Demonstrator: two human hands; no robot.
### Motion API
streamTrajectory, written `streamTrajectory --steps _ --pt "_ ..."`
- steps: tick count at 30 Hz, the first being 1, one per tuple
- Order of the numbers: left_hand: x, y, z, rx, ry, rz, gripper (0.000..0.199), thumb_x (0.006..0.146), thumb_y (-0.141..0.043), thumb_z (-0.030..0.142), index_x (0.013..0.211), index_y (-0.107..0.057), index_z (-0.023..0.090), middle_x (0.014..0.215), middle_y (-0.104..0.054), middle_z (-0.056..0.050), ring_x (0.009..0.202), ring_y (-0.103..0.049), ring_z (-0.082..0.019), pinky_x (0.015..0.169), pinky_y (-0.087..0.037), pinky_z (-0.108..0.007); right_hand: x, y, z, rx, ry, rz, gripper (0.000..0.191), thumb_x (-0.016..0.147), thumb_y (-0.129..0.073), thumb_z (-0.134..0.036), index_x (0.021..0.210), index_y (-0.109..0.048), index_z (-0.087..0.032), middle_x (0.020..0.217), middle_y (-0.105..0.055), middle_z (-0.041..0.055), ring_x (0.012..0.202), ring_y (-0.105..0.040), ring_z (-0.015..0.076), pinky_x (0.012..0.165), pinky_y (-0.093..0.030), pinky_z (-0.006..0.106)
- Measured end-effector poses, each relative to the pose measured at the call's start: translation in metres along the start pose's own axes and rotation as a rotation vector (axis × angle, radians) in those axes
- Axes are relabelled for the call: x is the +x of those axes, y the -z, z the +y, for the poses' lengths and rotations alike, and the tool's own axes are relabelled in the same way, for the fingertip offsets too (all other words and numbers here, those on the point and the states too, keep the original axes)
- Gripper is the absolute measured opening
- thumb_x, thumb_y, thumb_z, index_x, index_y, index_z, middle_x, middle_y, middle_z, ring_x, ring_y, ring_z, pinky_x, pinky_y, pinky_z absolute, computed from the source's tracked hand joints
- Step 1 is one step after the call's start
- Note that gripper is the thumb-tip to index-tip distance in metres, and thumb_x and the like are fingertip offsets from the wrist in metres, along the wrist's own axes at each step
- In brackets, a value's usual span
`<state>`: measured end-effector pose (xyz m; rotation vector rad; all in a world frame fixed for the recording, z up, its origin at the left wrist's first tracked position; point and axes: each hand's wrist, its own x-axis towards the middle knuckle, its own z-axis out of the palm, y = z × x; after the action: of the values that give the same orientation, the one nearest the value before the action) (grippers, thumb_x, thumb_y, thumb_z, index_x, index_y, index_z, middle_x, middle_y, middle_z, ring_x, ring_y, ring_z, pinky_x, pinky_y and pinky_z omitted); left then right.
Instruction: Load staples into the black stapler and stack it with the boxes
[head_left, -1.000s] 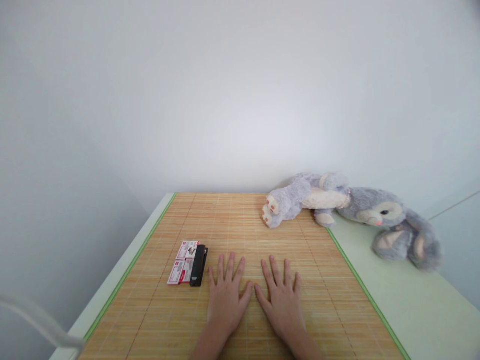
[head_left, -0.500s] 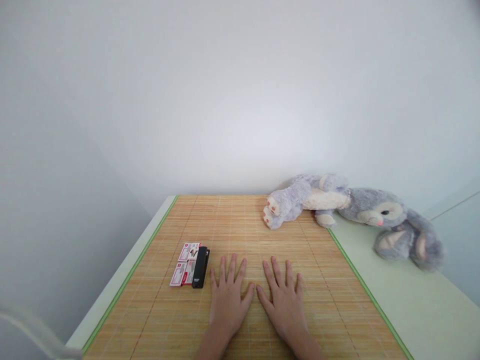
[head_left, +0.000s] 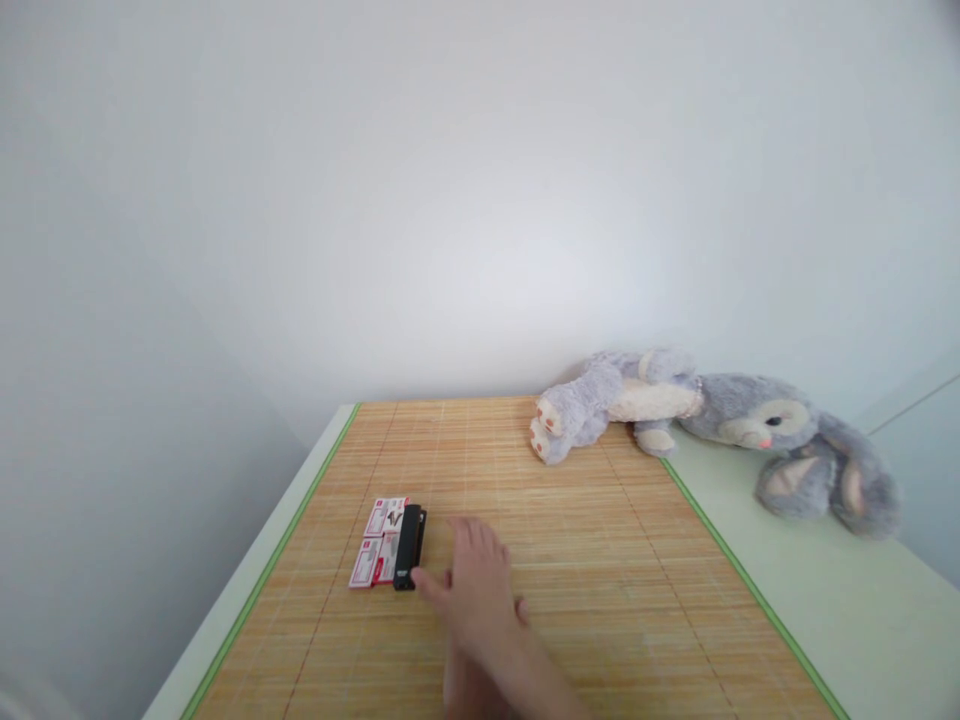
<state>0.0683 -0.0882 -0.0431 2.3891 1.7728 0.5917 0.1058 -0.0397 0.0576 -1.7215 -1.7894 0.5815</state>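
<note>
My right hand [head_left: 478,585] reaches across my left hand, its thumb spread toward the near end of a black stapler [head_left: 408,548] and its fingers stretched forward. It holds nothing; whether the thumb touches the stapler I cannot tell. Beneath it, my left hand [head_left: 460,668] is mostly covered; the wrist shows, with a thumb tip out to the right and a fingertip at the left, spread apart. The stapler lies lengthwise along the right side of small white-and-red printed boxes [head_left: 366,560], which look like staple boxes.
A bamboo mat [head_left: 585,560] with green edging covers much of the pale table [head_left: 847,600]. At the back right lies a grey plush rabbit [head_left: 652,400], partly on the mat, its head and ears past the mat's edge. A white wall [head_left: 480,200] stands behind.
My right hand has lifted off the mat and swung left over my left hand, toward the stapler. The view has shifted slightly. Stapler and boxes keep their places on the mat.
</note>
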Motion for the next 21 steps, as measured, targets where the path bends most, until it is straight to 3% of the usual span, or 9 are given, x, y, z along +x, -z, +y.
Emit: streamTrajectory --steps 4,8,11,14,18,21 --pt "-0.001 -0.005 -0.007 0.000 -0.006 -0.049 0.072 0.097 -0.046 0.028 0.164 -0.018 0.031 0.170 -0.026 -0.001 0.158 -0.019 -0.034 0.128 -0.017 -0.065 0.015 -0.039 -0.040 0.052 -0.023 -0.023 0.076 0.073 -0.076 -0.062 0.131 -0.057 -0.018 0.129 -0.061 0.0177 0.120 -0.055 0.0392 0.104 -0.042 0.055" --pt "-0.005 0.001 -0.008 -0.042 -0.055 -0.102 0.071 0.099 -0.047 0.031 0.164 -0.019 0.033 0.168 -0.029 0.001 0.156 -0.029 -0.030 0.127 -0.029 -0.055 0.036 -0.044 -0.032 -0.018 -0.011 -0.051 0.048 0.078 -0.070 -0.038 0.120 -0.061 -0.016 0.121 -0.063 0.0165 0.113 -0.058 0.0341 0.098 -0.047 0.048" --pt "-0.008 0.013 -0.002 -0.032 -0.095 -0.130 0.068 0.098 -0.049 0.032 0.162 -0.025 0.037 0.166 -0.037 0.001 0.155 -0.030 -0.032 0.127 -0.026 -0.061 0.054 -0.021 -0.004 -0.046 0.035 -0.071 0.033 0.081 -0.063 -0.023 0.113 -0.066 -0.018 0.118 -0.065 0.0134 0.113 -0.058 0.0296 0.097 -0.047 0.041" --pt "-0.010 0.030 0.005 -0.012 -0.094 -0.118 0.062 0.099 -0.048 0.033 0.159 -0.034 0.039 0.163 -0.042 0.002 0.156 -0.025 -0.036 0.126 -0.018 -0.068 0.068 0.017 0.037 -0.047 0.094 -0.095 0.032 0.082 -0.062 -0.018 0.112 -0.070 -0.022 0.117 -0.068 0.0088 0.116 -0.058 0.0265 0.100 -0.044 0.037" --pt "-0.006 0.040 0.010 0.014 -0.018 -0.045 0.064 0.100 -0.046 0.035 0.161 -0.028 0.037 0.169 -0.030 0.002 0.158 -0.020 -0.033 0.127 -0.021 -0.064 0.073 0.067 0.089 -0.037 0.162 -0.154 0.035 0.078 -0.065 -0.015 0.111 -0.074 -0.024 0.110 -0.072 0.0046 0.108 -0.063 0.0228 0.097 -0.045 0.032" --pt "0.004 0.038 0.012 0.046 0.081 0.013 0.064 0.099 -0.047 0.035 0.161 -0.030 0.034 0.170 -0.027 0.000 0.159 -0.015 -0.036 0.125 -0.019 -0.067 0.070 0.086 0.110 -0.035 0.186 -0.183 0.039 0.076 -0.066 -0.013 0.112 -0.074 -0.024 0.110 -0.073 0.0044 0.105 -0.064 0.0224 0.094 -0.045 0.030"
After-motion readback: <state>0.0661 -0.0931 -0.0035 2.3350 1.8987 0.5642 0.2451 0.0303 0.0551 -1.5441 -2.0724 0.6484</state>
